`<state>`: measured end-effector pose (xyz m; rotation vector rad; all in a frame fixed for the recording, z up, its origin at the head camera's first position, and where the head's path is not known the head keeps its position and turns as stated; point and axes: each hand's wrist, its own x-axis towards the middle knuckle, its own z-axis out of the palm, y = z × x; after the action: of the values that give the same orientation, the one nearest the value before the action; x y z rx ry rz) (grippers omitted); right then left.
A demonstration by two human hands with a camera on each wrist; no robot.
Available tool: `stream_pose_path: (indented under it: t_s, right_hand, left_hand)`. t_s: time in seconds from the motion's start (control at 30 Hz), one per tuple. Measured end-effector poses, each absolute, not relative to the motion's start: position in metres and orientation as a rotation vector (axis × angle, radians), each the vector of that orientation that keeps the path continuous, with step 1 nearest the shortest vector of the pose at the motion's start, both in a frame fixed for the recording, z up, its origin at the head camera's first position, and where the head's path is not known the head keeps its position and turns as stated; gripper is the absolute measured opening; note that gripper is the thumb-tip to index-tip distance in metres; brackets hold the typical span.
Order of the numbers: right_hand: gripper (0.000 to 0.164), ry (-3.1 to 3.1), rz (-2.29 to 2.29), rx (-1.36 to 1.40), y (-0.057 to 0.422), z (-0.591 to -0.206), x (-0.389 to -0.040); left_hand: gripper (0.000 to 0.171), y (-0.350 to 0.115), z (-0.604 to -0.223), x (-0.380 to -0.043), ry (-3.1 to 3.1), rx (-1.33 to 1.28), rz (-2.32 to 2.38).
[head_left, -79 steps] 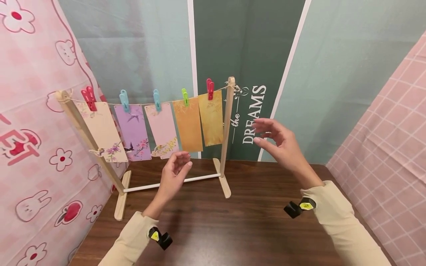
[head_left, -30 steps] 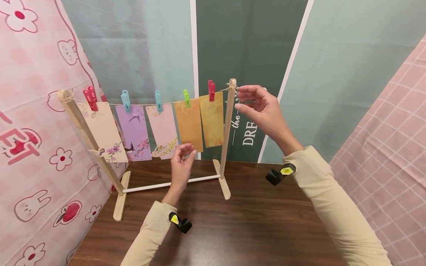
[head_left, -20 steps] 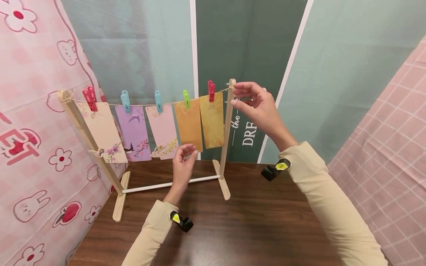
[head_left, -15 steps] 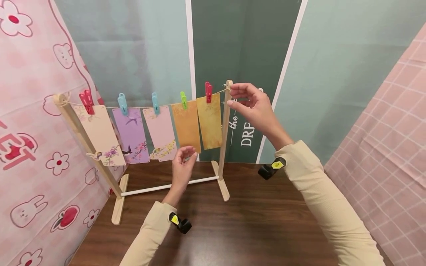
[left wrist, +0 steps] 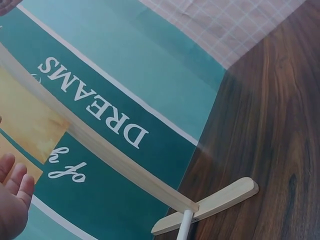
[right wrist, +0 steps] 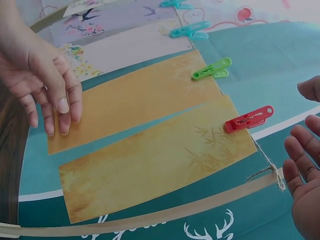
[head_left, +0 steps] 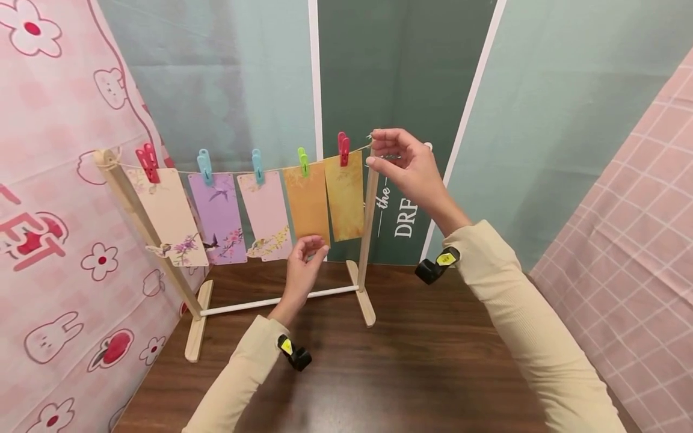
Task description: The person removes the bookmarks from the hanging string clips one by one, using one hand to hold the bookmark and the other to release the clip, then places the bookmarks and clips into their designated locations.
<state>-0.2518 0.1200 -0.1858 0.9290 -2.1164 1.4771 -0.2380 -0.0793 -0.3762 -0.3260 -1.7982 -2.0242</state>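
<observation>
Several paper cards hang by clothespins from a string tied between two wooden posts. My left hand (head_left: 304, 270), fingers loosely bent, is in front of the lower end of the orange card (right wrist: 135, 100); I cannot tell if it touches. My right hand (head_left: 408, 168) is raised at the top of the right post (head_left: 371, 210), thumb and fingers apart. In the right wrist view it lies beside the knotted string end (right wrist: 277, 177), near the red clothespin (right wrist: 250, 119) on the golden card (right wrist: 160, 160). A green clothespin (head_left: 303, 161) holds the orange card.
Pink (head_left: 264, 216), purple (head_left: 218, 219) and cream (head_left: 168, 216) cards hang further left. A white rod (head_left: 240, 307) joins the stand's feet on the brown wooden table (head_left: 411, 361). Printed cloths enclose the left, back and right sides.
My right hand has moved up and left to the right post's top. My left hand has shifted right and slightly up, to the orange card's lower end. The cards still hang.
</observation>
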Motion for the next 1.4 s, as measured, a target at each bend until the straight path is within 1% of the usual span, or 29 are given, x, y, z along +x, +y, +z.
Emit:
stream_pose_path:
  t_s: [0.17,0.4,0.5,0.9,1.17,1.4]
  right_hand:
    - [0.041,-2.150,1.456,0.900,0.116,-0.185,-0.257]
    - [0.043,-2.173,1.486,0.868,0.117,-0.198,-0.288]
    - [0.043,-2.172,1.465,0.874,0.116,-0.200,-0.295]
    - [0.044,-2.212,1.400,0.849,0.110,-0.199,-0.299]
    - [0.043,-2.235,1.331,0.813,0.103,-0.198,-0.301]
    - [0.046,-2.289,1.291,0.781,0.097,-0.193,-0.305]
  left_hand:
    - [0.030,-0.081,-0.375,-0.241,-1.844,-0.306,-2.048]
    - [0.032,-0.086,-0.390,-0.262,-1.904,-0.326,-2.062]
    - [0.033,-0.085,-0.395,-0.269,-1.906,-0.308,-2.060]
    - [0.033,-0.078,-0.398,-0.276,-1.940,-0.197,-1.992]
    - [0.038,-0.076,-0.400,-0.282,-2.018,-0.216,-1.973]
    - [0.035,-0.073,-0.400,-0.285,-2.033,-0.199,-1.946]
